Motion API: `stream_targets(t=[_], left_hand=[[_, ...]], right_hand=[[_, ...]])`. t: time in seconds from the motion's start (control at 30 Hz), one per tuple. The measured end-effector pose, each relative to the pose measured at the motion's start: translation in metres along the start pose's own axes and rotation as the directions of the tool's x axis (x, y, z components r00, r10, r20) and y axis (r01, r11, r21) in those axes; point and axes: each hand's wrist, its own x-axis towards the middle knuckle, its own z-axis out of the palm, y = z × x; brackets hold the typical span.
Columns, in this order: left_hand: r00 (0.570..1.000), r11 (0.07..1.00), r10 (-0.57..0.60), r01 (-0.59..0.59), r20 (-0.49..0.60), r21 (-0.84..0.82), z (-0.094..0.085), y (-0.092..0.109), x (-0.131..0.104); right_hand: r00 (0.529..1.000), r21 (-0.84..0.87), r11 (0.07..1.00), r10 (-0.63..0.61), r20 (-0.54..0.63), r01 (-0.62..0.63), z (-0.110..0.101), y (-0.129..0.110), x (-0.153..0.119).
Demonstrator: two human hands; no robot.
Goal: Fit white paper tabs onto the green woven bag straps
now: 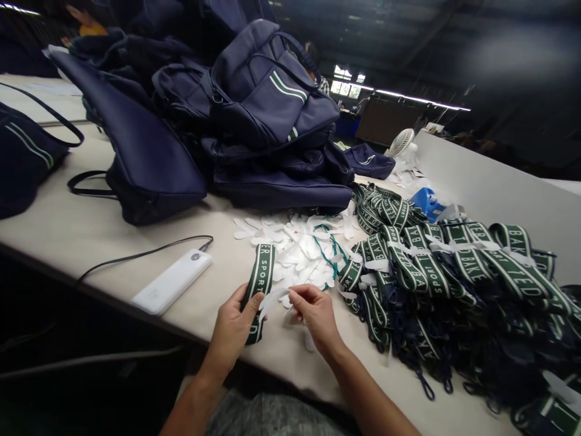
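My left hand [233, 324] is closed around a folded green strap [264, 266] with white lettering and edge stripes, its thumb pressed on the front. A white paper strip [273, 298] lies across the strap and reaches over to my right hand [315, 312], which pinches its free end between thumb and fingers. Just beyond both hands, a loose heap of similar white strips [299, 254] is spread over the table. To the right is a big pile of folded green straps [436, 260], several of them wrapped with white strips. Dark hooks or loops hang from their ends.
Navy bags [272, 91] are stacked high at the back, and another navy bag [140, 133] leans at left. A white power bank [175, 281] with a black cable lies on the cream table [218, 242]. Farther right are a blue plastic object [426, 203] and a small fan [402, 142].
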Motion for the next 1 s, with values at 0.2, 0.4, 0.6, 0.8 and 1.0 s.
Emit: stream_targets(t=[0.2, 0.4, 0.6, 0.8, 1.0], left_hand=[[0.998, 0.992, 0.06, -0.061, 0.021, 0.106, 0.004, -0.003, -0.007], [0.998, 0.977, 0.058, -0.058, 0.004, 0.205, 0.002, -0.002, -0.012], [0.994, 0.976, 0.105, -0.108, 0.029, 0.188, -0.007, -0.003, -0.017], [0.998, 0.993, 0.064, -0.064, -0.003, 0.095, -0.003, 0.002, -0.021], [0.997, 0.996, 0.072, -0.072, 0.013, 0.054, -0.005, 0.005, -0.024]], right_hand=[[0.995, -0.028, 0.996, -0.089, -0.051, 0.088, 0.005, -0.004, 0.0], [0.998, 0.054, 0.999, 0.002, -0.061, 0.002, 0.003, -0.006, -0.002], [0.992, 0.14, 0.984, 0.117, -0.038, -0.11, 0.001, -0.007, -0.004], [0.969, 0.161, 0.956, 0.238, 0.073, -0.247, -0.001, -0.012, -0.009], [0.95, 0.193, 0.932, 0.285, 0.127, -0.305, 0.001, -0.013, -0.011]])
